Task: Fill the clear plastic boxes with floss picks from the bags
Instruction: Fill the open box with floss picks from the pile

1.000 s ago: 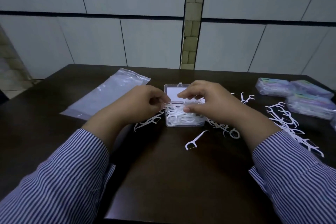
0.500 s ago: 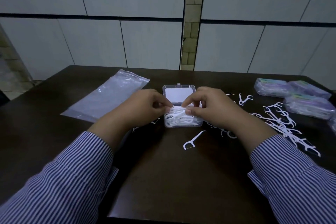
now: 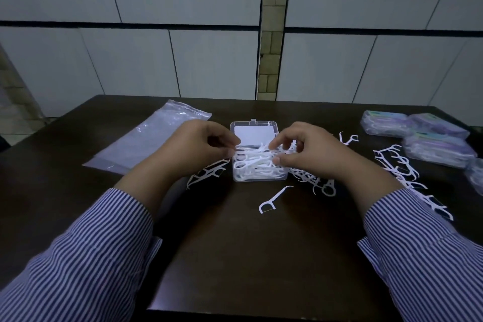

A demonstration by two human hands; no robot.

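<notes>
A clear plastic box [image 3: 261,178] stands open at the table's middle, heaped with white floss picks [image 3: 256,165]; its lid [image 3: 253,128] lies back flat. My left hand [image 3: 198,151] pinches the left end of the picks on top of the heap. My right hand [image 3: 311,151] pinches their right end, thumb and fingers closed on them. Loose floss picks lie left of the box [image 3: 206,174], in front of it [image 3: 271,200] and right of it [image 3: 402,165].
An empty clear bag [image 3: 146,144] lies flat at the left. Several filled boxes in plastic [image 3: 418,133] sit at the far right edge. The dark table [image 3: 248,256] ends at a tiled wall behind.
Both hands stayed at the box, shifting slightly apart along the picks on top. Loose picks left of the box, hidden half a second ago, show again.
</notes>
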